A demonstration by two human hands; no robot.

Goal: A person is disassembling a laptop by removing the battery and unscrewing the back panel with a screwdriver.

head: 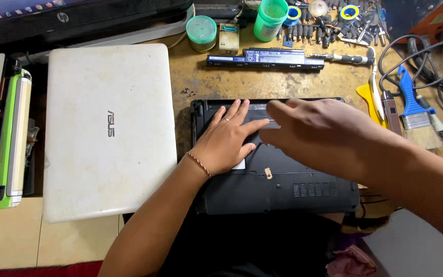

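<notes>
One view only — the head camera is looking steeply down from above the person's own shoulders onto a brown workbench (201,77), facing away from the body toward the bench's far edge at the top of the frame. It is sitting close: both forearms are entering from the bottom edge and crossing the centre, and the right one is blurring at the lower right. The frame is taking in the bench from a stack of laptops at the left edge to cables at the upper right — nothing beyond.
</notes>
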